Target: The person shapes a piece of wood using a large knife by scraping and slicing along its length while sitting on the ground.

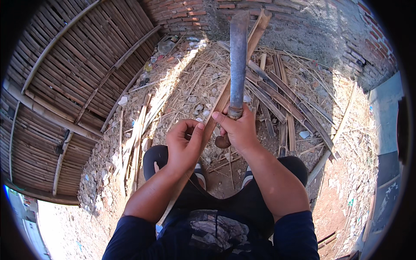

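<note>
My right hand (242, 131) is closed round the handle of a machete (238, 65), its worn grey blade pointing up and away from me. The right thumb reaches over to a long split bamboo piece (222, 98), which slants from the far wall down between my hands and under my left forearm. Beside its near stretch is my left hand (183, 143), fingers curled and thumb brought toward the forefinger. Whatever that pinch may hold is too small or hidden to make out. The machete's rounded handle end shows below my right hand.
Several split bamboo lengths (281, 97) lie piled on the right, with pale strips (141, 138) on the left. Stones and straw litter the ground. A bamboo-slat panel (73, 69) stands left, a brick wall (299, 32) at the back. My legs (294, 169) are bent beneath my arms.
</note>
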Tool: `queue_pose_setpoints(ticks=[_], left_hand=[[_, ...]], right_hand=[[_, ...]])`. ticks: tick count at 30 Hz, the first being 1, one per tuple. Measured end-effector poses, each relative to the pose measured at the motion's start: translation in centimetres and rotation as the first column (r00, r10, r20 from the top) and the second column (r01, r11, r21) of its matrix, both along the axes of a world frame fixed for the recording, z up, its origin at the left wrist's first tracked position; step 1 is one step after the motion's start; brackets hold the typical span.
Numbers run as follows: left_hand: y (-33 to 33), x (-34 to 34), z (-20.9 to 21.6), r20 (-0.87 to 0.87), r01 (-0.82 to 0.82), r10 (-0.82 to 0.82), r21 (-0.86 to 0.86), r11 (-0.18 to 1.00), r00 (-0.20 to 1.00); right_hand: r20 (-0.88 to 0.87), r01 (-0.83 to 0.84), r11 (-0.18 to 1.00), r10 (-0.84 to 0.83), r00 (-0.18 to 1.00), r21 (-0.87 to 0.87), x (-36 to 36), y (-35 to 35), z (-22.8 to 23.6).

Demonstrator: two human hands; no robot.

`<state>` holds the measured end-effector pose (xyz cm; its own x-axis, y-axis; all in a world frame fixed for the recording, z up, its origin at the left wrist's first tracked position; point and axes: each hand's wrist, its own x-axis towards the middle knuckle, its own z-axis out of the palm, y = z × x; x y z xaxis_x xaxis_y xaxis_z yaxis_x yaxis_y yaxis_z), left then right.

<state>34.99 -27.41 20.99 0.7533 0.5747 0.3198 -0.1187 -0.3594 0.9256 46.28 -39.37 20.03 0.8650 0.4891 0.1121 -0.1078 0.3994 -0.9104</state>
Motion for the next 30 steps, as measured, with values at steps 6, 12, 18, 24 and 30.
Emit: queue_pose_setpoints(ticks=[6, 12, 18, 24, 30], left_hand=[[1.4, -1.0, 1.3, 0.002, -0.05, 0.05, -0.033, 0.998, 0.999], [3.0, -4.3, 1.1, -0.084, 0.106, -0.105, 0.011, 0.994, 0.991], [2.2, -11.7, 0.9, -0.589, 0.289, -0.231, 0.004, 0.957, 0.775], [1.6, -18.0, -2.1, -0.793, 0.325, -0.16, 0.05, 0.945, 0.587], [1.9, -19.0, -1.6, -0.627, 0.124, 0.146, 0.366, 0.923, 0.765]], right_hand=[[-0.067, 0.051, 0.999, -0.051, 0.996, -0.015, 0.7, 0.3, -0.6], [-0.124, 0.091, 0.995, -0.094, 0.988, -0.027, 0.9, -0.1, -0.6], [-0.096, 0.112, 0.994, -0.112, 0.989, -0.011, 1.3, 0.1, -0.6], [-0.018, 0.125, 0.992, -0.125, 0.992, 0.001, 1.1, -0.1, 0.0], [0.135, 0.127, 0.952, -0.093, 0.987, -0.279, 2.8, -2.3, 1.6]])
